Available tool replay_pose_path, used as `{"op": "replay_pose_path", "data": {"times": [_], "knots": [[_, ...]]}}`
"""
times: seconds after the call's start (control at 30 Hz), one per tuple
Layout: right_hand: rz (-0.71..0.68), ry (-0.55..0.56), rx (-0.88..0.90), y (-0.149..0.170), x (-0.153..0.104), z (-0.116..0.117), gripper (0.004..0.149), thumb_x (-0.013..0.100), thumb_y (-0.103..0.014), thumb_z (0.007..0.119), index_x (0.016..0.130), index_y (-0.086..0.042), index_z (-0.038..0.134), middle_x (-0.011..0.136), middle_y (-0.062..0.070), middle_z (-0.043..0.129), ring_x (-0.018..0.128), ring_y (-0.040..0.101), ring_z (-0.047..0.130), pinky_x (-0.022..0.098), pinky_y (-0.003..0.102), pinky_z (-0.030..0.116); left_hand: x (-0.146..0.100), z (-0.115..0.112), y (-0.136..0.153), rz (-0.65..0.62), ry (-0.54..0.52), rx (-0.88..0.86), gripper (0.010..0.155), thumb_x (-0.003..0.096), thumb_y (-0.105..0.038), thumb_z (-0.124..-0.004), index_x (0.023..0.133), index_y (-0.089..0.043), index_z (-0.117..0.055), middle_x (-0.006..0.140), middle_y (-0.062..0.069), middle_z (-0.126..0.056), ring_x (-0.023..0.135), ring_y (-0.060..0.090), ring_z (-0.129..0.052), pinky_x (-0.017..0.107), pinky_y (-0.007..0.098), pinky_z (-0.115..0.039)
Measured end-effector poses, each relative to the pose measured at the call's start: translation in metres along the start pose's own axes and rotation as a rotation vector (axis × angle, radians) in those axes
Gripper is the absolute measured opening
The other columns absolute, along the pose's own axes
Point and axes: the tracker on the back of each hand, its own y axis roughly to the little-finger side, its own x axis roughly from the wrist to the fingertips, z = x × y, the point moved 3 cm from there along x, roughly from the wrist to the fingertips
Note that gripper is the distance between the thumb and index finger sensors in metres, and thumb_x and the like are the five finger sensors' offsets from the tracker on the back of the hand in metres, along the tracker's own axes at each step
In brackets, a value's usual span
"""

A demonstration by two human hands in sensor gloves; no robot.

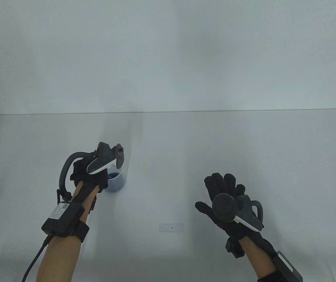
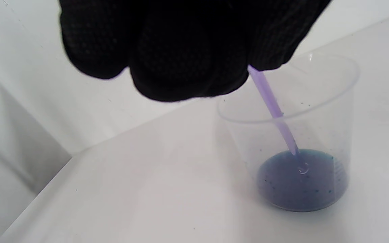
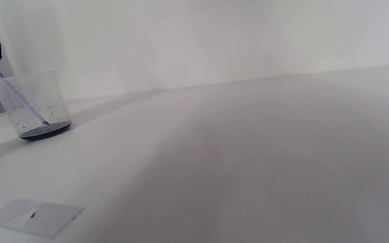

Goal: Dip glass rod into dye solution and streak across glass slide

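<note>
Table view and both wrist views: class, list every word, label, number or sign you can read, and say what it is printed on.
No text can be read in any view.
White label on the black box strapped to the left forearm: printed lines and a small code square, too small and blurred to read.
Beaker: no printed markings can be made out, only dye specks on the wall.
Glass slide: no writing, only a small dark speck.

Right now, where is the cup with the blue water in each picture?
Table view: the cup sits left of middle, partly hidden under the left hand.
Left wrist view: lower right, below the gloved fingers.
Right wrist view: far left, at mid height.
Shared landmark: the purple stick leaning into the blue water, seen in both wrist views.
</note>
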Motion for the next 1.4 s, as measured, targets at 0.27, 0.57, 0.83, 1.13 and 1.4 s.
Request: {"op": "replay_pose_path", "data": {"times": [0.27,0.57,0.83,1.13,1.4], "knots": [[0.002,0.002,0.001,0.001,0.000,0.000,0.086,0.049,-0.070,0.046,0.115,-0.019,0.026,0.125,0.009,0.026,0.112,0.050,0.026,0.075,0.072,0.032,0.004,-0.004,-0.009,-0.011,0.002,0.007,0.044,0.0563,-0.035,-0.076,0.091,-0.009,-0.083,0.067,0.005,-0.096,0.045,0.018,-0.100,0.048,0.045,-0.083],[0.001,0.001,-0.001,0.001,0.001,0.001,0.085,0.049,-0.070,0.046,0.115,-0.020,0.026,0.125,0.009,0.026,0.112,0.050,0.026,0.075,0.072,0.032,0.003,-0.004,-0.005,-0.013,0.010,0.002,0.044,0.0562,-0.035,-0.076,0.091,-0.009,-0.084,0.066,0.005,-0.097,0.045,0.019,-0.100,0.048,0.045,-0.083],[0.003,0.024,-0.002,0.001,-0.001,-0.004,0.085,0.049,-0.070,0.046,0.115,-0.020,0.026,0.125,0.010,0.026,0.112,0.050,0.026,0.075,0.072,0.032,-0.005,0.006,0.009,0.002,-0.018,-0.029,0.044,0.0563,-0.035,-0.076,0.091,-0.009,-0.084,0.067,0.005,-0.096,0.045,0.018,-0.100,0.048,0.045,-0.083],[-0.116,-0.016,-0.001,-0.031,0.001,-0.007,0.082,0.050,-0.068,0.056,0.114,-0.022,0.032,0.122,0.007,0.043,0.111,0.044,0.054,0.075,0.065,0.054,-0.057,0.052,0.067,0.005,-0.214,-0.208,0.045,0.0569,-0.035,-0.074,0.092,-0.008,-0.082,0.067,0.005,-0.096,0.045,0.018,-0.100,0.048,0.045,-0.083],[-0.205,-0.261,-0.148,-0.065,0.017,0.056,0.074,0.049,-0.062,0.064,0.110,-0.026,0.044,0.116,0.001,0.058,0.104,0.033,0.068,0.074,0.054,0.064,-0.101,0.055,0.054,-0.243,-0.303,-0.422,0.045,0.0572,-0.035,-0.074,0.093,-0.009,-0.082,0.068,0.004,-0.096,0.046,0.017,-0.100,0.048,0.044,-0.083]]}}
